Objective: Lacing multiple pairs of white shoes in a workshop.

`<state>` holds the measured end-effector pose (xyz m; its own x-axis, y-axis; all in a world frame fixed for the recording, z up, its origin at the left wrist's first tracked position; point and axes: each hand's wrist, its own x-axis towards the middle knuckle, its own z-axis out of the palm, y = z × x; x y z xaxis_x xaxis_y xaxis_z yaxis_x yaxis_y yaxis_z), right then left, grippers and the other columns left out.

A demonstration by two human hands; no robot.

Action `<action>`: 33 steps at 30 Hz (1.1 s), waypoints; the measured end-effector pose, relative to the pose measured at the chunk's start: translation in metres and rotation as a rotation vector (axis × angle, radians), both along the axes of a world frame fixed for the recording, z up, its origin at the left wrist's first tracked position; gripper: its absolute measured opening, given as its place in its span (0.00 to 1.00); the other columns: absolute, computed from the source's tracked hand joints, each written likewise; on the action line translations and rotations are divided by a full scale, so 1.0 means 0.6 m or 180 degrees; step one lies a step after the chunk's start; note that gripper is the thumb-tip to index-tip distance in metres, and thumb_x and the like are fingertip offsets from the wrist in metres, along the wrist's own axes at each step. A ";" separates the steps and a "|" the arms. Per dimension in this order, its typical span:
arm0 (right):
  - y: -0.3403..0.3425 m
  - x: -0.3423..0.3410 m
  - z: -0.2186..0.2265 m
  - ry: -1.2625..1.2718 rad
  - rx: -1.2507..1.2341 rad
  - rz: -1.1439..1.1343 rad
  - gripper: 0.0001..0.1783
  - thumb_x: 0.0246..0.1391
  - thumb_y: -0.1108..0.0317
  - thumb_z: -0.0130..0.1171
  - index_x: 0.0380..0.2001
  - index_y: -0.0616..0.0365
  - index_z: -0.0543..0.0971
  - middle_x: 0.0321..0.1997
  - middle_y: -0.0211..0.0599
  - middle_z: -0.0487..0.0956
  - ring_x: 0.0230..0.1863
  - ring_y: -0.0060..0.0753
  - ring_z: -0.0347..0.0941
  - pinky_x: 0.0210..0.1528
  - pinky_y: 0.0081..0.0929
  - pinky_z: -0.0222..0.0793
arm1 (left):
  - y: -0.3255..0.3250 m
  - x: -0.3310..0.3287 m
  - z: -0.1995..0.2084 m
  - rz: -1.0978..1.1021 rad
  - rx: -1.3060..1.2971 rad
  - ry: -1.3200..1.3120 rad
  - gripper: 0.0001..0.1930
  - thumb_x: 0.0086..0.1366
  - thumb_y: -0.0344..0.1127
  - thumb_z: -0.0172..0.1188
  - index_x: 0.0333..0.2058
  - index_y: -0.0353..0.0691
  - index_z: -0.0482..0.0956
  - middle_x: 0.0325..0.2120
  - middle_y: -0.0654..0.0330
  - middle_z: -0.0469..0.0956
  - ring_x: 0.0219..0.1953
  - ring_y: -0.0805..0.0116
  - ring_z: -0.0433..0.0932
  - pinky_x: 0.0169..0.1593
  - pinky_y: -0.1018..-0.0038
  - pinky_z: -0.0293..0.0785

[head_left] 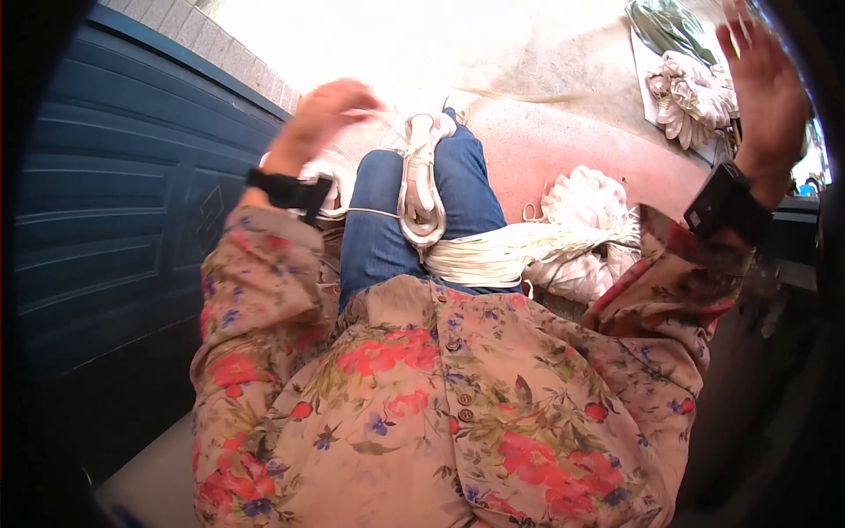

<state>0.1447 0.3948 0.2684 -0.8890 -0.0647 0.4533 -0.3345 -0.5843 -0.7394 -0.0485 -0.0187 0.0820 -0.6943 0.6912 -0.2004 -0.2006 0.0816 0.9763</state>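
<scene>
A white shoe (422, 189) lies across my jeans-clad thighs, its toe and heel pointing away from and toward me. Above and left of it, my left hand (333, 114) is raised with its fingers curled together, somewhat blurred. A thin pale shoelace (394, 126) seems to run from its fingertips to the shoe. Far to the right, my right hand (764, 92) is lifted with fingers stretched out, and I see nothing in it. A bundle of cream shoelaces (493, 253) drapes over my right thigh, its far end lying by a pile of white shoes.
The pile of white shoes (585, 211) sits beside my right leg. More pale shoes (691, 97) are heaped farther off, near green cloth (666, 31). A dark blue panelled door (114, 176) stands close on my left. Another white shoe (333, 176) shows beside my left knee.
</scene>
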 end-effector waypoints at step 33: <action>-0.400 -0.070 -0.499 -0.1438 0.4846 -0.1757 0.06 0.43 0.70 0.49 0.20 0.58 0.75 0.27 0.39 0.73 0.35 0.43 0.67 0.35 0.42 0.58 | -0.009 0.120 -0.124 0.0405 -0.1490 -0.0201 0.09 0.58 0.35 0.54 0.30 0.36 0.77 0.18 0.70 0.70 0.19 0.84 0.63 0.24 0.86 0.59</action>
<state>0.1026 0.1548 -0.0311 -0.9856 0.1688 -0.0043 0.1412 0.8101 -0.5690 0.0233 -0.0240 0.0076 -0.7439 0.4271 -0.5139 -0.2953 0.4798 0.8262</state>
